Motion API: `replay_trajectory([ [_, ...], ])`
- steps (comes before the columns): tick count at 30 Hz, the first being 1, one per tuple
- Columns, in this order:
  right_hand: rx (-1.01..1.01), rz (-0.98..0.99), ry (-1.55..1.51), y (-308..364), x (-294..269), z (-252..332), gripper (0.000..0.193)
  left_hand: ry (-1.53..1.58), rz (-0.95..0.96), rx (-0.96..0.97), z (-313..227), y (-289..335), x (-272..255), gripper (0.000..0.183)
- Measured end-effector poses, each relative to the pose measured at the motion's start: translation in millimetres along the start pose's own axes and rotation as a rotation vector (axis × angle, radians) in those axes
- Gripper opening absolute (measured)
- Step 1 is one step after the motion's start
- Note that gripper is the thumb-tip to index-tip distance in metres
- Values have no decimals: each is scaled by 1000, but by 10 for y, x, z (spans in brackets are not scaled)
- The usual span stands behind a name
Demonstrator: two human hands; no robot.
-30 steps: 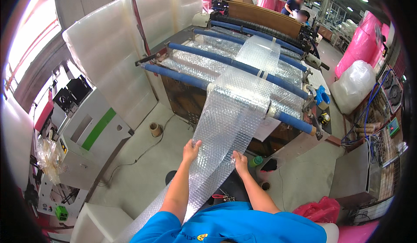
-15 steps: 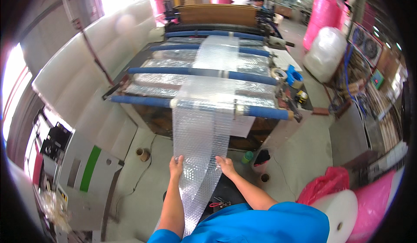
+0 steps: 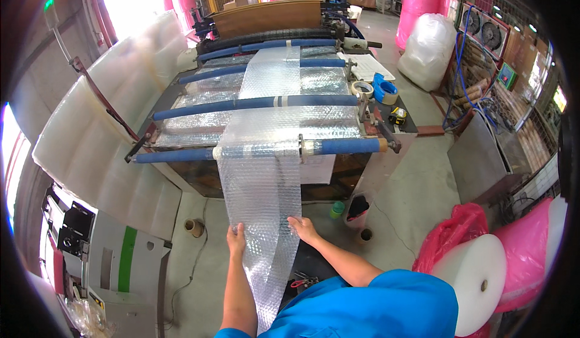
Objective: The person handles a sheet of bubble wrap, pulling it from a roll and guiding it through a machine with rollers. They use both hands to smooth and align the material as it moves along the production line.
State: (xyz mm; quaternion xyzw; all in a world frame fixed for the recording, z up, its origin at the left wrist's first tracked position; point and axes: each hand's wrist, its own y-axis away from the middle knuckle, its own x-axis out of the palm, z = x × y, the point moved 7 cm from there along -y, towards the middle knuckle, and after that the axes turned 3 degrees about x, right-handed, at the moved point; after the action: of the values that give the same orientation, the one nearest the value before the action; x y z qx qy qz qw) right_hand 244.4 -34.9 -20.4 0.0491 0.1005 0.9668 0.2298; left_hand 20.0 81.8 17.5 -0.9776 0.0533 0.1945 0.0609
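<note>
A long strip of clear bubble wrap (image 3: 260, 187) runs off the frontmost blue roller (image 3: 181, 155) of the machine and hangs down toward my lap. My left hand (image 3: 236, 239) pinches its left edge, thumb on top. On the opposite edge, about level with it, my right hand (image 3: 306, 230) is closed with thumb and fingers on the film. The strip stretches between both hands, and its lower end passes between my forearms out of view. The undersides of my fingers are hidden.
Tape rolls (image 3: 362, 90) and a yellow tape measure (image 3: 397, 116) lie on the machine's right side. Pliers-like tools (image 3: 304, 280) rest by my lap. A green bottle (image 3: 337, 209) stands on the floor. Large foam rolls (image 3: 473, 277) and pink film (image 3: 456, 232) are at right, a grey cabinet (image 3: 130, 265) at left.
The view has turned a little, so the machine and strip appear further left. Both hands keep their hold on the bubble wrap's edges, with little other visible movement.
</note>
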Motion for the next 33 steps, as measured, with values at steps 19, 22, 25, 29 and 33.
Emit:
replay_trajectory([
  [19, -196, 31, -33, -719, -316, 1047, 32, 0, 32, -43, -843, -586, 37, 53],
  [22, -121, -60, -60, -592, -271, 1366, 34, 2, 40, 19, -1169, -582, -128, 68],
  [25, -105, -132, -52, -462, -270, 1467, 38, -48, 120, -71, -1241, -485, -240, 79],
  [29, -204, -90, 93, -422, -277, 1161, 44, -118, 184, -190, -952, -190, -245, 83],
  [33, -90, 157, 289, 233, 88, 900, 30, -104, 232, -235, -676, 78, -294, 79],
])
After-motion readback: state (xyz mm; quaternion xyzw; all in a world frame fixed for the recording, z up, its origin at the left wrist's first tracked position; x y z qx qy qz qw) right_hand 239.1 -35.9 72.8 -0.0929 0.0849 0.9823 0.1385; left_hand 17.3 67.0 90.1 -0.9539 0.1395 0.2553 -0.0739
